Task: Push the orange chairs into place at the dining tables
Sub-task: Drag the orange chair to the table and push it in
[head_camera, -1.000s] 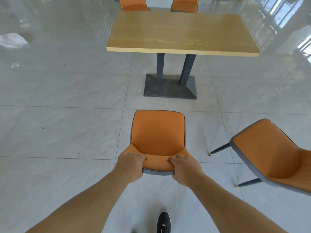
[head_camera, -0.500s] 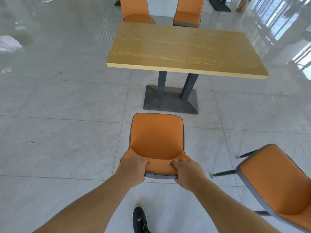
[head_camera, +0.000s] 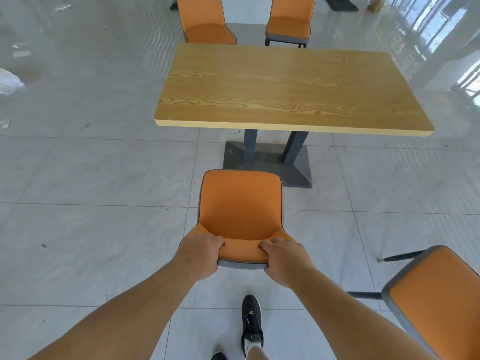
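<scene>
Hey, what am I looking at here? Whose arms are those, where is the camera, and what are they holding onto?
There is no machine here: those are a person's two bare arms. The camera is worn on their head and looks forward and down, so you see roughly what they see. The left hand and right hand both grip the top of the backrest of an orange chair. It faces a wooden dining table and stands just short of it on the tiled floor. A far left chair and a far right chair stand at the table's other side. A spare chair stands off to the right. The black shoe is on the person's own foot.
</scene>
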The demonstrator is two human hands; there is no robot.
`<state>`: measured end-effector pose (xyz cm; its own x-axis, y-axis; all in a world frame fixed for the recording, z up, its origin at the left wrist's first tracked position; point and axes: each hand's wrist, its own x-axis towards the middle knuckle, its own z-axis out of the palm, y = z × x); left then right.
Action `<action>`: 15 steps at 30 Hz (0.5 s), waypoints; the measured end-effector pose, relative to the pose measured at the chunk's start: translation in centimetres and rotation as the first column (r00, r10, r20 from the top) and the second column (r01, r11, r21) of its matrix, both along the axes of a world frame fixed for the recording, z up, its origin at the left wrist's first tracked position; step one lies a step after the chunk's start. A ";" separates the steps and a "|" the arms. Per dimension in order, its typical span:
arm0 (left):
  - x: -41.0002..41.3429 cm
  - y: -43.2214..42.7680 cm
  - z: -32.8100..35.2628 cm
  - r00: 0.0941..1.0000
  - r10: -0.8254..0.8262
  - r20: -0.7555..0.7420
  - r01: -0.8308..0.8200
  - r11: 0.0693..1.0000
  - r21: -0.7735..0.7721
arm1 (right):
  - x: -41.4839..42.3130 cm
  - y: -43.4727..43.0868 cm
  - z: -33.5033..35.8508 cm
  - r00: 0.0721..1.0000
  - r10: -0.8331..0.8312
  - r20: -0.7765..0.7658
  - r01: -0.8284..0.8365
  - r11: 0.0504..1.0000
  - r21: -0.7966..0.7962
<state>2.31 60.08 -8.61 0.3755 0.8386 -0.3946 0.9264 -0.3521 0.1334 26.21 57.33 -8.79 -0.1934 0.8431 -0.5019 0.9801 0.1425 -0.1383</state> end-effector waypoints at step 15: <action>3.2 14.1 -0.2 0.999 0.053 0.012 -0.054 0.997 0.060 | 3.2 14.6 -0.7 0.999 0.006 -0.043 -0.005 1.000 0.012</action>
